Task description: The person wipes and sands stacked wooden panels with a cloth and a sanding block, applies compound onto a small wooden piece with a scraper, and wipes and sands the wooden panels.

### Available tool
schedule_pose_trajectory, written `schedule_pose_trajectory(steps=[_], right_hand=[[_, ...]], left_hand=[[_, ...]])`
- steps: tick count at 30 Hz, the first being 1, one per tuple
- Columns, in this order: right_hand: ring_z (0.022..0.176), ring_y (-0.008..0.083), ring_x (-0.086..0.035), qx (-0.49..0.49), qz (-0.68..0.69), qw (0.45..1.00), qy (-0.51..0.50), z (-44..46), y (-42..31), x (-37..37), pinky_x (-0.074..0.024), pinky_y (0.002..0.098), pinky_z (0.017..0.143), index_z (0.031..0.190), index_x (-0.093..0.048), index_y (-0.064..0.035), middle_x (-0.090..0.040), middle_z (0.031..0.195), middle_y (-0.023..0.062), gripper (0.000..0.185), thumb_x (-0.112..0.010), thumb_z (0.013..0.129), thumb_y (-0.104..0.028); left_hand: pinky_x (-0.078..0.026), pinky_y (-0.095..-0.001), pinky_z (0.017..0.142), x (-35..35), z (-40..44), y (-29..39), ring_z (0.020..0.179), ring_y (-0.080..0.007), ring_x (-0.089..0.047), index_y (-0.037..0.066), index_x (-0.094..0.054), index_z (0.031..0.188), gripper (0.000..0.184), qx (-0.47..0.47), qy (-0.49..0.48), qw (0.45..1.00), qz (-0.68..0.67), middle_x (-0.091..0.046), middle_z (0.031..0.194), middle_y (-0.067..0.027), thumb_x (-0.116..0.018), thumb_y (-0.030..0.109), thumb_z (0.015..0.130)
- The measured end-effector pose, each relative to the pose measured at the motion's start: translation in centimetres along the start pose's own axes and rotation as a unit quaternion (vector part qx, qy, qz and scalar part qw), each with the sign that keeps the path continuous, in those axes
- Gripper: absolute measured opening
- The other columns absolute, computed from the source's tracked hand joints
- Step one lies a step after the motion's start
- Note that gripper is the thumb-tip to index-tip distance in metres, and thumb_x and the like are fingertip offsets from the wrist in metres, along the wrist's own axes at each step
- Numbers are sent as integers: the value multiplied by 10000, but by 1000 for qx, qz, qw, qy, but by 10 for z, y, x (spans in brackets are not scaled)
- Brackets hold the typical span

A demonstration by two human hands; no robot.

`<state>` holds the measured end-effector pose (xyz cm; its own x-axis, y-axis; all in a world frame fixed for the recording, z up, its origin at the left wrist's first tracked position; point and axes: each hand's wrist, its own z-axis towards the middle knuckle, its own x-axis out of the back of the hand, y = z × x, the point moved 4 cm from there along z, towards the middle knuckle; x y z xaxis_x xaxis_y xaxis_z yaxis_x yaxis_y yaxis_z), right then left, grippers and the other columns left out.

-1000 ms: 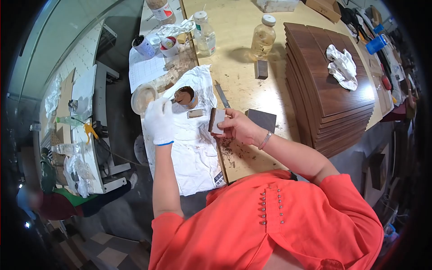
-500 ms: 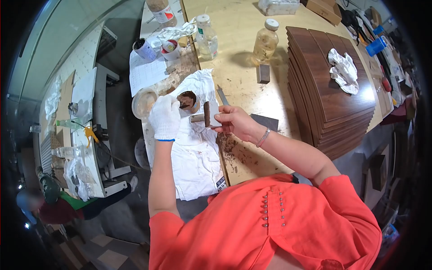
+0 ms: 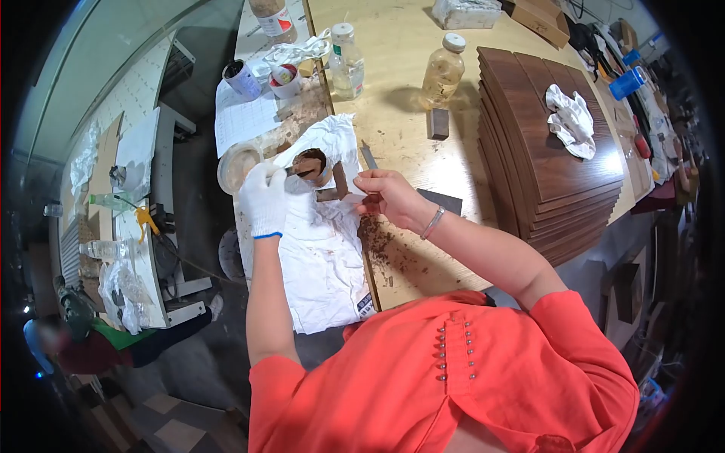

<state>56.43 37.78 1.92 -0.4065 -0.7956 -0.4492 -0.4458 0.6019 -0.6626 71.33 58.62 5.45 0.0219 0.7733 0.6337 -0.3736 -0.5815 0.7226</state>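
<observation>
Just then, the left hand (image 3: 264,200), in a white glove, was closed on a thin tool (image 3: 290,172), and the tip of this tool was at the mouth of an open pot (image 3: 326,180) with brown paste inside. The right hand (image 3: 391,198) was bare and gripped a small board piece (image 3: 341,180) between thumb and fingers, with its brown edge turned to the pot. This piece was just beside the pot, above the white cloth (image 3: 321,264) on the table (image 3: 411,275). A little brown block (image 3: 328,195) lay on the cloth near it; if they touched, I cannot tell. To the left of the pot stood a round tub (image 3: 239,169). Near the right hand lay a blade (image 3: 368,155) and a dark flat sheet (image 3: 441,200), partly hidden by this hand's wrist. Farther right was a stack of brown boards (image 3: 521,128), with a crumpled rag (image 3: 570,124) on top.
</observation>
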Motion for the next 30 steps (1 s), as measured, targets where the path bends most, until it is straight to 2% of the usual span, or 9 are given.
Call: schedule_pose_trajectory(steps=[1,4,7,10,13,16,22,25,30], right_hand=[[817,187,-686,3,2,1000,-4,2,-1,-1,-589,299,734,1207,-566,-14,-657,1039,85,291,-657,1002,-199],[811,188,-683,15,-5,1000,-26,7,-6,-7,-587,308,737,1201,-575,-15,-662,1029,85,290,-653,1007,-215],[808,190,-679,9,-10,1000,-6,5,-10,-17,-587,305,728,1196,-585,-8,-666,1028,91,270,-627,1023,-210],[815,215,-675,7,18,1000,-11,13,-8,-16,-604,325,703,1169,-610,8,-647,997,92,255,-646,1003,-181],[808,219,-668,8,38,999,-24,26,-5,-16,-610,323,702,1154,-625,16,-660,1022,107,233,-622,1014,-170],[793,192,-658,9,37,999,-18,30,-7,-18,-601,328,738,1241,-587,38,-666,1022,123,276,-560,1049,-157],[801,181,-635,19,14,1000,-18,27,-19,-28,-589,313,729,1249,-604,50,-661,994,111,287,-553,1048,-149],[796,182,-638,11,8,1000,-27,27,-19,-31,-583,303,731,1232,-621,48,-659,969,100,280,-554,1047,-152],[672,178,-634,34,26,999,-7,30,-18,-30,-560,300,634,1093,-680,23,-686,884,90,198,-571,1028,-129]], left_hand=[[-508,-349,729,6,-4,1,736,-216,-653,16,-696,850,107,58,0,998,-27,-701,802,-111,-716,121,849],[-502,-319,716,1,-12,-37,735,-151,-627,-12,-704,871,123,106,15,986,-131,-708,806,-77,-708,110,869],[-498,-297,729,4,-22,-28,759,-124,-614,-31,-715,898,125,116,-8,987,-110,-701,806,-57,-702,91,876],[-482,-269,684,-4,-24,-38,720,-104,-586,-29,-724,929,124,78,-53,991,-100,-673,792,-25,-698,83,882],[-453,-243,615,-9,-30,-48,668,-90,-563,-34,-720,977,137,178,-56,961,-206,-658,802,-12,-682,78,908],[-412,-223,563,-7,-41,-22,632,-68,-529,-35,-710,996,132,221,-57,923,-309,-634,785,0,-660,72,936],[-400,-219,570,-16,-61,2,638,-56,-509,-20,-707,973,110,208,-95,919,-322,-610,758,12,-649,70,947],[-373,-216,568,-21,-53,-12,623,-54,-483,-19,-698,989,113,200,-51,932,-296,-587,744,21,-640,71,952],[-354,-214,554,-20,-53,-18,607,-50,-463,-20,-679,990,107,200,-56,910,-359,-578,741,21,-653,77,953]])
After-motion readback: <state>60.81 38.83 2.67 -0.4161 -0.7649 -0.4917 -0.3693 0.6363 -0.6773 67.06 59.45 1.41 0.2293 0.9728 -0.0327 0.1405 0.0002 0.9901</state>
